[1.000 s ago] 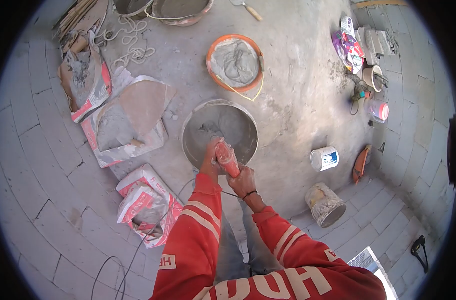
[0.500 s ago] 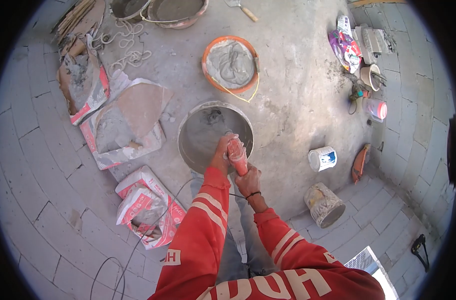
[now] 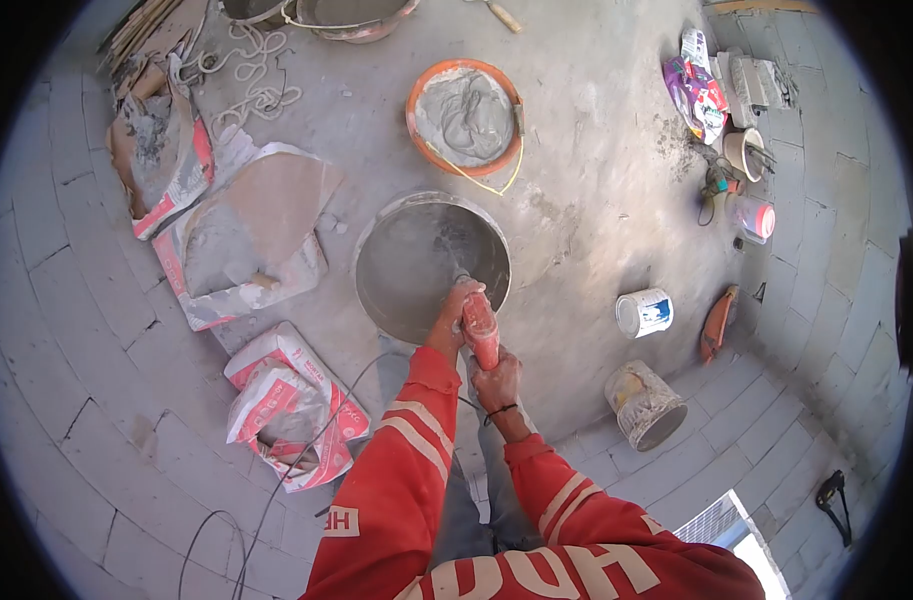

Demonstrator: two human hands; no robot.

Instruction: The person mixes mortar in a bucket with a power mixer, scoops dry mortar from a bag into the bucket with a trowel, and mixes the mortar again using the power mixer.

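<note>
A red, dust-covered power drill point(image 3: 480, 330) is held in both hands over the near side of a large bucket point(image 3: 360, 262). My left hand point(image 3: 454, 312) wraps around its front end, close to the chuck. Behind it, my right hand point(image 3: 497, 380) grips the rear handle, a dark band at the wrist. From the drill a shaft point(image 3: 458, 266) runs down into the bucket, where grey wet mix point(image 3: 401, 265) lies. The tip of the shaft is blurred and partly sunk in the mix.
Beyond the bucket stands an orange pail point(image 3: 412, 110) of thick grey mortar. Torn bags point(image 3: 306, 385) of powder lie at left, with a cable point(image 3: 321, 430) passing over one. A white tub point(image 3: 644, 313) and a mortar-stained bucket point(image 3: 644, 400) lie at right. Rope point(image 3: 251, 70) sits farther back.
The drill and both hands have shifted slightly right and toward me. The shaft's lower end has moved right within the bucket, and the view has tilted a little.
</note>
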